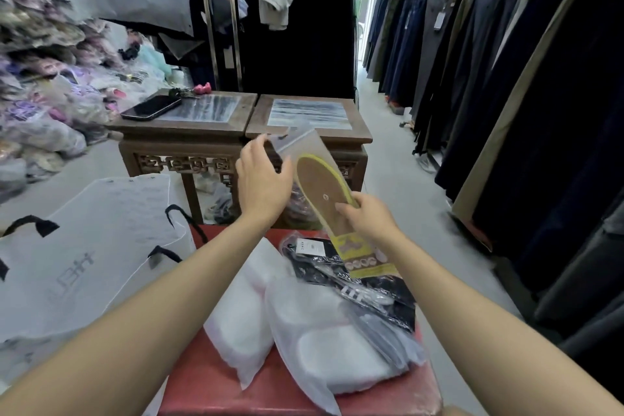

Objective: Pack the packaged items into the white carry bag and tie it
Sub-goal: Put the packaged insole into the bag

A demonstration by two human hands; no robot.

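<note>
- The person is holding an insole pack (320, 186) in the air above the far edge of the red worktop (202, 382), tilted so its clear top is leaning away from them.
- The left hand (263, 179) is curling round the empty upper end of the clear sleeve. The right hand (368, 218) is pinching the pack lower down, thumb on the brown face of the insole.
- The insole is looking flat, thin and long, with a brown matt face and a yellow rim; a yellow printed card is filling the sleeve's lower end.
- It is likely to be handling as a light, bendy thing in slick film. Gripping over the insole or the card should be holding better than the loose film at the top.
- Two frosted white pouches (243, 314) are lying on the red worktop, soft and puffy, with pale rounded shapes showing through. They will probably be squashing easily, so lifting from underneath is looking wise.
- A black packaged garment (381, 294) in glossy, crinkled film is lying on the red worktop's right side, partly under the nearer pouch.
- The white carry bag (94, 246) is standing just left of the red worktop, its black handles flopping; it is looking thin, limp and not yet filled.
</note>
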